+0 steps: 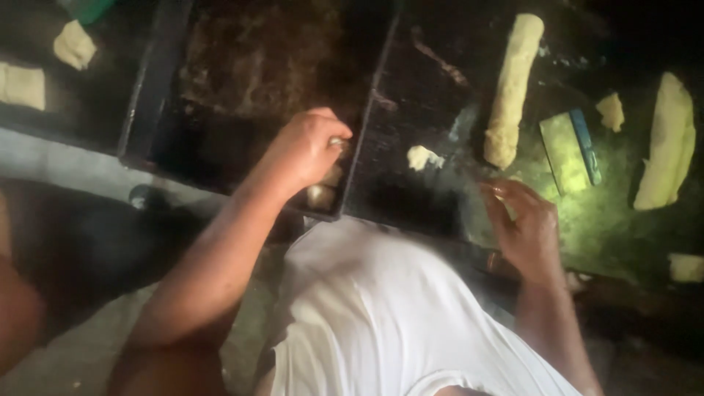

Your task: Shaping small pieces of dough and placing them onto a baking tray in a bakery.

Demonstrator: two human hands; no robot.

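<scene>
Dough ball (320,195) pale, round, under left hand (304,150), in dark tray (158,73).

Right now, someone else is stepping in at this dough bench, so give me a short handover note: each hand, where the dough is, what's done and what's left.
Left hand: fingers closed on a small dough piece at the near corner of the dark baking tray; a few small dough balls already sit in that corner.
Right hand: fingers pinching a small bit of dough over the work surface.
On the surface: a long dough log, a second thick log, a scraper, a loose small piece.
Done: few balls trayed.
Left: most of the tray is bare; both logs remain uncut.
</scene>
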